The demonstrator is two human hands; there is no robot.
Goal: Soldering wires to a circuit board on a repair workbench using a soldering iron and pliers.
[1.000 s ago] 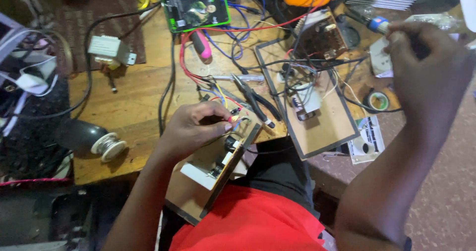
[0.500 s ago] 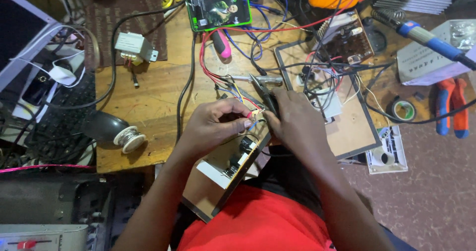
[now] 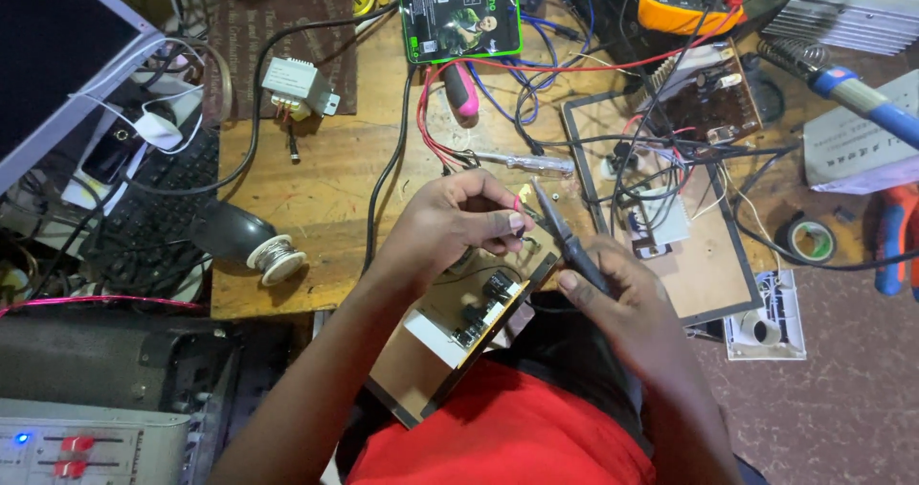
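Two hands, mine, meet over a cluttered wooden workbench [image 3: 325, 179] strewn with wires, boards and tools. The largest thing I work on is a brown circuit board [image 3: 450, 337], a long tan panel tilted across my lap at the bench's near edge, its upper end rising toward my fingers; black components cluster near its middle, a white block sits lower down, and a dark strip runs along its right edge. My left hand [image 3: 450, 226] curls over the board's upper end, fingers clenched on it, thumb and forefinger pinched together at the top corner. My right hand [image 3: 617, 289] grips a slim pair of dark-handled pliers [image 3: 565, 236], fingers wrapped around the handles, the narrow tips pointing up and left to meet my left fingertips just above the board's corner. What sits between the tips is too small to tell. Just right of my hands lies a second, framed board [image 3: 704, 274] tangled in red and black wires. A grey transformer [image 3: 295, 85] rests well apart at upper left, a spool of solder [image 3: 278, 255] near the bench's left edge.
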